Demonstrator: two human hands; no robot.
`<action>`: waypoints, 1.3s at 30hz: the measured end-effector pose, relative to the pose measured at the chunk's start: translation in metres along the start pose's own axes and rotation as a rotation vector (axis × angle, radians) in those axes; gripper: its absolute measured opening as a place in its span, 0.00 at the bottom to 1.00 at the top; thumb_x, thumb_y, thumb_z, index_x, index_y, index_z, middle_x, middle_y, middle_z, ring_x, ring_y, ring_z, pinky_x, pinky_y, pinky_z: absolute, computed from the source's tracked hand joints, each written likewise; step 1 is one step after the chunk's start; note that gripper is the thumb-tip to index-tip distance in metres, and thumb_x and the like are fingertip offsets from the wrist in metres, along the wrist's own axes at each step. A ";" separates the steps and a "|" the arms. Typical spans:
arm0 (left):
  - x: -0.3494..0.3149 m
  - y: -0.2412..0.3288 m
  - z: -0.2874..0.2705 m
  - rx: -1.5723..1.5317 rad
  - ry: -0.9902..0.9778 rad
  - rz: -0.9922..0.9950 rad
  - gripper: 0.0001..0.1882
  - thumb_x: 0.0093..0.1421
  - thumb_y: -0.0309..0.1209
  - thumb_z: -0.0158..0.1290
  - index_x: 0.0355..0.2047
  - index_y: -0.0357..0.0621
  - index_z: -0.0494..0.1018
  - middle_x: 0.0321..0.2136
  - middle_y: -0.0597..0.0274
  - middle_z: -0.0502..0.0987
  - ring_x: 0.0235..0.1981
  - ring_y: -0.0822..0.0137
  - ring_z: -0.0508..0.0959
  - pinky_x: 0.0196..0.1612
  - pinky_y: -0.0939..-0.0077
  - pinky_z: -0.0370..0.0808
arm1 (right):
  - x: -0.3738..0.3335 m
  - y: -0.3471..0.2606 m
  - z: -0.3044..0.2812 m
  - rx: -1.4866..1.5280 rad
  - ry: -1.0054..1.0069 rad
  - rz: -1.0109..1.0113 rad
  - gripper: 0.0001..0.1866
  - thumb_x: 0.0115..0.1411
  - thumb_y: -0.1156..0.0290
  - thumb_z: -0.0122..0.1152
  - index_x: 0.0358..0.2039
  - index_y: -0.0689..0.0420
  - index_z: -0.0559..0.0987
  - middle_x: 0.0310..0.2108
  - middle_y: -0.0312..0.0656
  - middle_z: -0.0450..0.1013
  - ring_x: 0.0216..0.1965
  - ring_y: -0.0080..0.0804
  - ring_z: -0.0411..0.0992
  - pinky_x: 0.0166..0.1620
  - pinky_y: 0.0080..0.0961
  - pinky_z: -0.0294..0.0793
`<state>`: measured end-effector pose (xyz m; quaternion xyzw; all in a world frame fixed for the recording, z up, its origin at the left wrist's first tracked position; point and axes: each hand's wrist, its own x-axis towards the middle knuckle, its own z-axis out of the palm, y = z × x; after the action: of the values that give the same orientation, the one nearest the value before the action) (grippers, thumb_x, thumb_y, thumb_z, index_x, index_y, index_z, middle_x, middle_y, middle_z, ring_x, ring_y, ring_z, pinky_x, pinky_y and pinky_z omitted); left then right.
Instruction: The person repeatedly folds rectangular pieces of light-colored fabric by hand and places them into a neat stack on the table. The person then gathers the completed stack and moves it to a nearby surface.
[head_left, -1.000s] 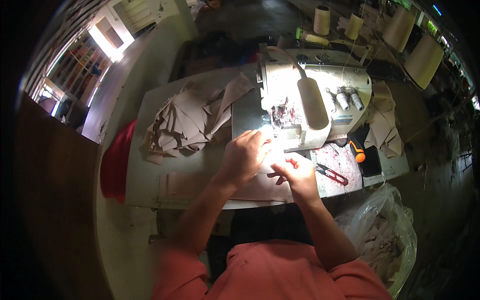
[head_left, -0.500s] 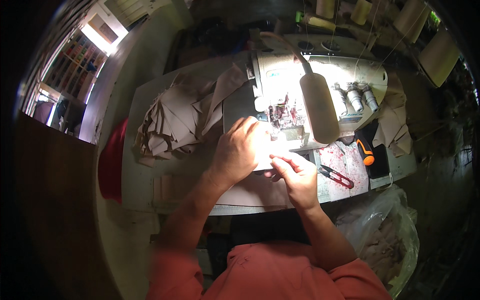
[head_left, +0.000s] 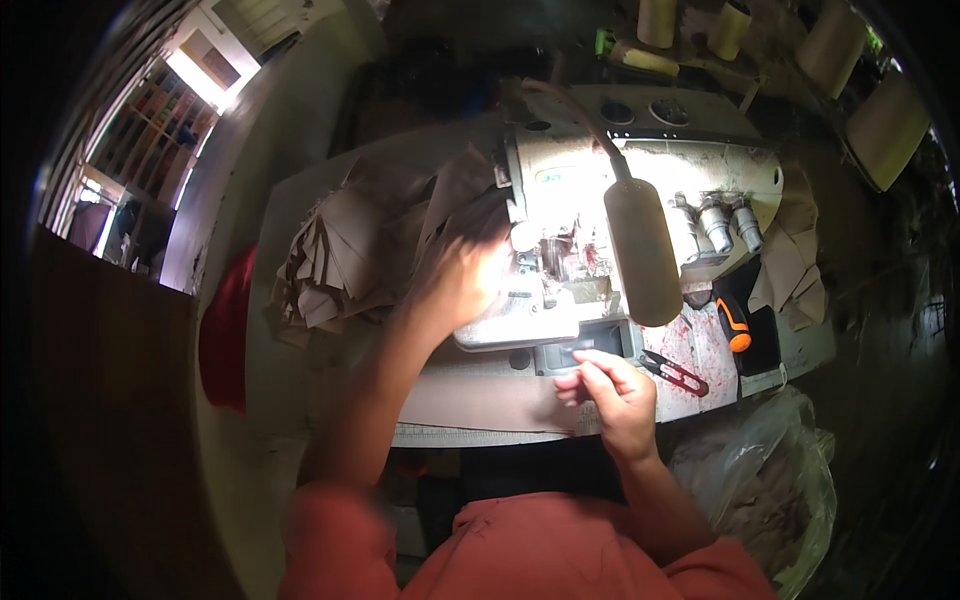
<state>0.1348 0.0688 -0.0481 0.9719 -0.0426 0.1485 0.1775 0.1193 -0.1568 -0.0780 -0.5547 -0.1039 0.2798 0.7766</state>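
Observation:
My left hand (head_left: 462, 280) is at the left side of a white overlock sewing machine (head_left: 560, 175), beside a heap of cut beige fabric pieces (head_left: 345, 245). Motion smears its fingers, and a dim fold of beige cloth lies just beyond them; whether they grip it I cannot tell. In front of the machine's lit bed (head_left: 520, 325) hovers my right hand (head_left: 622, 400), with thumb and forefinger close together and the other fingers curled. Anything in that pinch is too small to make out. Below, a flat beige fabric piece (head_left: 490, 402) lies along the table's front edge.
A lamp (head_left: 642, 255) on a bent neck hangs before the machine. Red-handled thread snips (head_left: 675, 373) and an orange-and-black handled tool (head_left: 735, 325) lie at the right. A clear plastic bag (head_left: 790, 480) of scraps stands below. Thread cones (head_left: 885, 130) rise at the back right.
My hands have parted: the left moved left, away from the needle area, and the right came down toward the table's front edge. The machine's bed is now uncovered.

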 end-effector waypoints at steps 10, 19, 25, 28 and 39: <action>-0.007 -0.008 -0.021 -0.173 0.454 -0.259 0.07 0.52 0.28 0.46 0.30 0.39 0.68 0.33 0.56 0.70 0.38 0.59 0.69 0.39 0.66 0.65 | -0.029 0.006 -0.032 -0.170 0.077 -0.028 0.10 0.56 0.75 0.45 0.37 0.65 0.70 0.26 0.43 0.72 0.25 0.22 0.69 0.29 0.14 0.68; -0.124 0.105 0.081 0.095 0.097 -0.226 0.06 0.48 0.32 0.49 0.22 0.44 0.65 0.25 0.62 0.66 0.31 0.63 0.66 0.33 0.71 0.62 | -0.043 0.002 -0.034 -0.268 0.045 0.012 0.09 0.56 0.76 0.44 0.36 0.66 0.69 0.26 0.43 0.71 0.23 0.21 0.69 0.28 0.13 0.67; -0.124 0.092 0.079 -0.369 0.277 -0.212 0.04 0.50 0.28 0.46 0.22 0.41 0.64 0.23 0.60 0.66 0.28 0.61 0.66 0.32 0.70 0.62 | -0.039 0.004 -0.024 -0.262 0.087 0.151 0.09 0.56 0.73 0.46 0.35 0.64 0.69 0.24 0.40 0.70 0.22 0.20 0.68 0.24 0.12 0.66; -0.127 0.091 0.071 -0.648 0.381 -0.303 0.04 0.51 0.27 0.45 0.23 0.40 0.64 0.22 0.58 0.66 0.27 0.58 0.66 0.31 0.68 0.62 | -0.016 0.016 0.003 -0.311 -0.203 0.230 0.10 0.54 0.70 0.49 0.33 0.65 0.69 0.22 0.35 0.68 0.20 0.16 0.64 0.22 0.11 0.63; -0.209 -0.014 -0.009 -1.793 1.322 -0.573 0.26 0.57 0.44 0.40 0.49 0.36 0.57 0.49 0.51 0.59 0.52 0.62 0.59 0.52 0.67 0.58 | -0.041 -0.035 0.049 -0.048 -0.034 0.068 0.06 0.53 0.73 0.47 0.27 0.63 0.69 0.20 0.40 0.68 0.19 0.25 0.69 0.22 0.24 0.75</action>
<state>-0.0649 0.0916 -0.1082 0.2026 0.1910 0.4999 0.8202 0.0741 -0.1482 -0.0217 -0.5717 -0.1051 0.3128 0.7512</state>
